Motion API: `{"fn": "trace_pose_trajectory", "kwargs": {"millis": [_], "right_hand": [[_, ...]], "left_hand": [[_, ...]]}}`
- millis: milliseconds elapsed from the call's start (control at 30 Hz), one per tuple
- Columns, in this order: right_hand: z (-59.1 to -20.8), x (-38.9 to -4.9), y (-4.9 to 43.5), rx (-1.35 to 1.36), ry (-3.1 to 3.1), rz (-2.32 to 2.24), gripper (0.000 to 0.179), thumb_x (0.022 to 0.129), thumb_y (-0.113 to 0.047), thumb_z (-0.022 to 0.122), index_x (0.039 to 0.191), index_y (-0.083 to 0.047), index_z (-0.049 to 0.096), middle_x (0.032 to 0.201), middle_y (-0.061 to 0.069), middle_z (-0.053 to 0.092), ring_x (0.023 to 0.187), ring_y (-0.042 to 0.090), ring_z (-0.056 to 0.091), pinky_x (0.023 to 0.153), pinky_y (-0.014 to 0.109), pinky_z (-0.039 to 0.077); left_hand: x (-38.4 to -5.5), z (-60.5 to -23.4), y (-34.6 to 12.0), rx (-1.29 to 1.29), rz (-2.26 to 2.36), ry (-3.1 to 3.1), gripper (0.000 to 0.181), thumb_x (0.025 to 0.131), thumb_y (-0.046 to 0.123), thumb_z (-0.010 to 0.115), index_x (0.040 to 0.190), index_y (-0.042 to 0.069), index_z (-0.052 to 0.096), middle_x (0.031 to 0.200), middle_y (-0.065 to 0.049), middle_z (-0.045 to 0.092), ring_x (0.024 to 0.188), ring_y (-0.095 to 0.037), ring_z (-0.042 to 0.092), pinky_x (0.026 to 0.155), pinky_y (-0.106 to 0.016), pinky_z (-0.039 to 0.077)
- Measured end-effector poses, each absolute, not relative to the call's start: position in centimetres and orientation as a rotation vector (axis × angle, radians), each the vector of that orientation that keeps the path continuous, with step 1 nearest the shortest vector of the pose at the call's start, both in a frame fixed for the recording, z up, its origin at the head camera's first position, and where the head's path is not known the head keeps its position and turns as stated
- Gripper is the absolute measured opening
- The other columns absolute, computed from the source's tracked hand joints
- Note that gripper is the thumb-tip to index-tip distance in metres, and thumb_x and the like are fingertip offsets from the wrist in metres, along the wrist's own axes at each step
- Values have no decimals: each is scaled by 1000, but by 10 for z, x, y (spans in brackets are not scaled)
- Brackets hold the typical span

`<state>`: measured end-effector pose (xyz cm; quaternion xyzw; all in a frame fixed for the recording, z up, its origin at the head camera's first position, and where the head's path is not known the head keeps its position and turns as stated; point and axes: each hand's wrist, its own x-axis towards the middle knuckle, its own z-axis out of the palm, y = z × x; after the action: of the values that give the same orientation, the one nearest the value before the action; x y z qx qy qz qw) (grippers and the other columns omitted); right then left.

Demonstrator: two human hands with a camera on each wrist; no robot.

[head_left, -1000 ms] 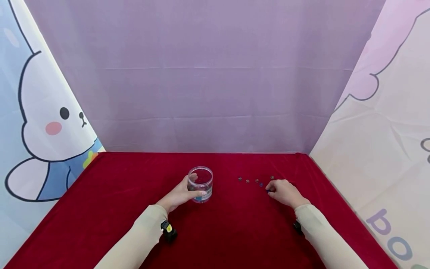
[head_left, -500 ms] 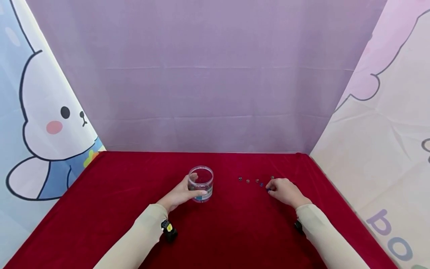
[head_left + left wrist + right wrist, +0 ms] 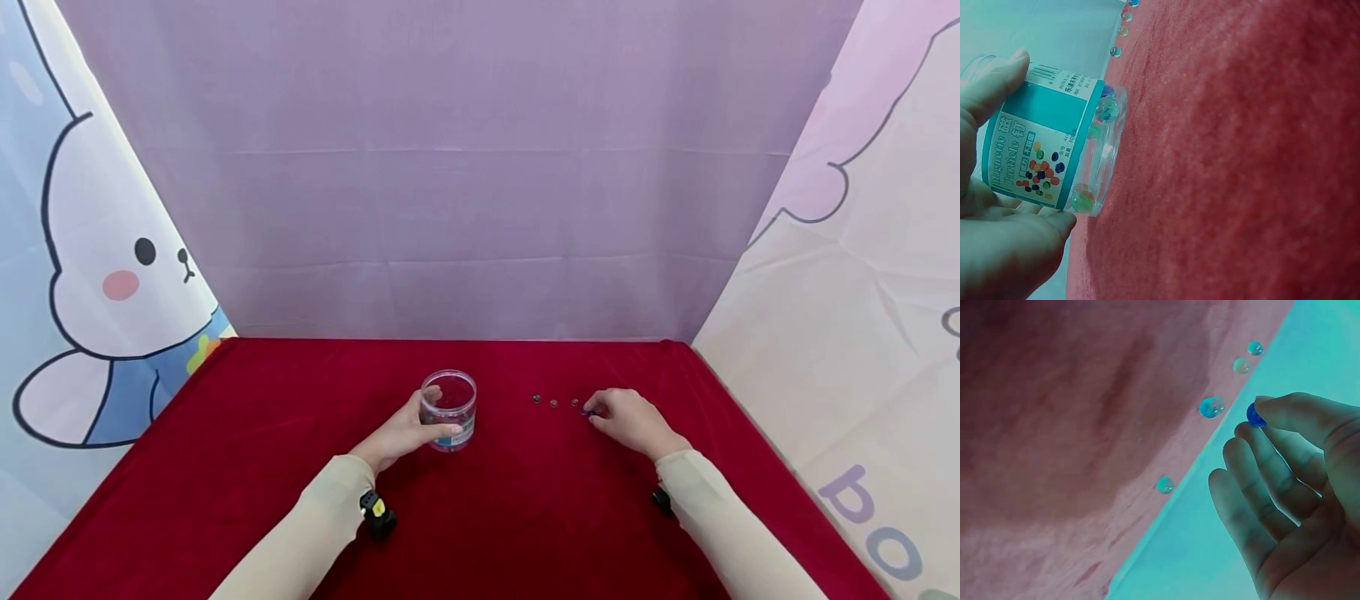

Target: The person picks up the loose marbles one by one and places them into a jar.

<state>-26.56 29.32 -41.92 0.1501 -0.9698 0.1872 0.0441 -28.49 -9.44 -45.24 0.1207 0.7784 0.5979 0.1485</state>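
My left hand (image 3: 405, 432) grips a clear round plastic jar (image 3: 448, 411) from its left side, thumb across the front. In the left wrist view the jar carries a teal and white label (image 3: 1047, 134), and several glass marbles (image 3: 1083, 200) lie at its bottom. Over on the right, my right hand (image 3: 630, 419) is low over the cloth at the row of marbles. In the right wrist view its thumb and a finger pinch a dark blue marble (image 3: 1254, 415); the other fingers are loosely bent. Several loose marbles (image 3: 1211, 407) lie on the cloth near those fingertips.
A red velvety cloth (image 3: 487, 517) covers the table. Loose marbles (image 3: 553, 403) lie in a line between the jar and my right hand. A purple curtain (image 3: 465, 208) closes off the back, with printed cloth panels (image 3: 840, 350) at the sides.
My right hand has moved a little left and away from me, to the blue marble in the row. The rear right marble is now hidden behind it. My left hand and the jar stay put.
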Motion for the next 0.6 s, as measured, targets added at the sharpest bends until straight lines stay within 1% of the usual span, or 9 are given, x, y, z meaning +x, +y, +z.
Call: {"fn": "trace_pose_trajectory", "kwargs": {"millis": [233, 600], "right_hand": [[-415, -266, 283, 474, -2928, 587, 19, 91, -8, 73, 109, -5, 75, 101, 3, 70, 86, 17, 63, 75, 34, 56], [-407, -266, 266, 530, -2877, 626, 20, 90, -6, 73, 110, -2, 73, 101, 4, 70, 90, 21, 66, 80, 38, 57]], "left_hand": [[-285, -452, -94, 350, 1722, 2238, 95, 85, 34, 82, 156, 10, 25, 159, -13, 30, 139, -36, 33, 107, -60, 37], [-284, -452, -94, 358, 1727, 2231, 94, 86, 34, 81, 156, 9, 24, 159, -13, 29, 140, -36, 33, 107, -59, 37]]}}
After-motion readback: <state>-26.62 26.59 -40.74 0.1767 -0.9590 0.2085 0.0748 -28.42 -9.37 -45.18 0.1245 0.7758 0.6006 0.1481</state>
